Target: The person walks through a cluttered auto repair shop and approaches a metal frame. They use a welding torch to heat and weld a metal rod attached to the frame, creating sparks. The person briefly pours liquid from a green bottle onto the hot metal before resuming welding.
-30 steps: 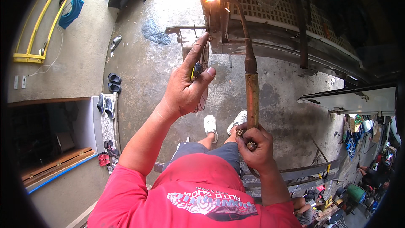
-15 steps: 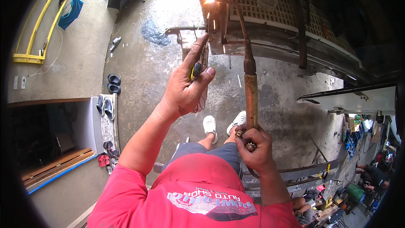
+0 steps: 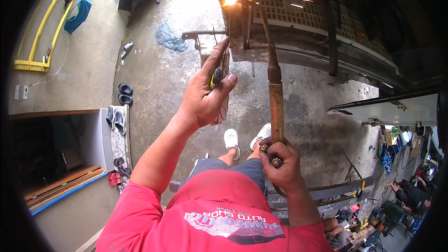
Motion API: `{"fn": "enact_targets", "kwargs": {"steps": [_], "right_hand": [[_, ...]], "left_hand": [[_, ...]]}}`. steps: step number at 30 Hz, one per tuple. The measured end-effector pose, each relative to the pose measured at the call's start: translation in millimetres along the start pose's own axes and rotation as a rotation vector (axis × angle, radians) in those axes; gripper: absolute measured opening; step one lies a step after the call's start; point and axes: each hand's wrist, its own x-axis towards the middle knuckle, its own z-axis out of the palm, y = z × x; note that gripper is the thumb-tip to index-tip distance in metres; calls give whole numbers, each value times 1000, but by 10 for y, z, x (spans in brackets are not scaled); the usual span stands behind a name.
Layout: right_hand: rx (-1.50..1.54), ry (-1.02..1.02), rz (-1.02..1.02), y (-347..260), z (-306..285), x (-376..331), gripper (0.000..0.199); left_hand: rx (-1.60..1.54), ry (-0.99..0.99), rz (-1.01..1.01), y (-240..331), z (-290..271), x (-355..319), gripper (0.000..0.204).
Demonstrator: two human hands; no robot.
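Observation:
My right hand [image 3: 285, 162] is closed around the valve end of a gas welding torch [image 3: 276, 109]. The torch's bent tip reaches up to a bright flame [image 3: 230, 0] at the top, where sparks fly off to the right. It burns against the edge of a rusty metal body part [image 3: 239, 42]. Just below and left of it, my left hand [image 3: 203, 94] has its index finger stretched along a thin filler wire [image 3: 229, 22] that runs up to the flame. A small yellow and black object [image 3: 215, 78] shows between thumb and fingers; its kind is unclear.
A clamp-like metal bar [image 3: 198, 34] stands out left of the metal part. Crumpled blue plastic [image 3: 170, 37] and dark slippers [image 3: 125, 93] lie on the concrete floor. At right are a white panel [image 3: 392, 109], a bench rail [image 3: 340, 189] and a person [image 3: 410, 195] among clutter.
The sparks now spray to the right instead of mostly downward. The torch has shifted very slightly left; my left hand barely moves. The person at far right has changed posture.

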Motion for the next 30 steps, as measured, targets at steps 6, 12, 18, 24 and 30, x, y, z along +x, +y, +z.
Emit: {"fn": "enact_targets", "kwargs": {"steps": [6, 12, 18, 24, 30], "right_hand": [[-9, 10, 3, 7, -10, 21, 18], [-8, 14, -13, 17, -16, 42, 18], [1, 6, 10, 44, -15, 39, 19], [2, 2, 15, 41, -17, 56, 18], [0, -2, 14, 57, -25, 65, 18]], "left_hand": [[41, -1, -78, 218, 28, 24, 71], [31, 7, -59, 243, 28, 16, 71], [13, 15, -98, 277, 63, 33, 71], [39, 24, -97, 121, 25, 26, 71], [2, -23, -119, 265, 29, 42, 71]]}}
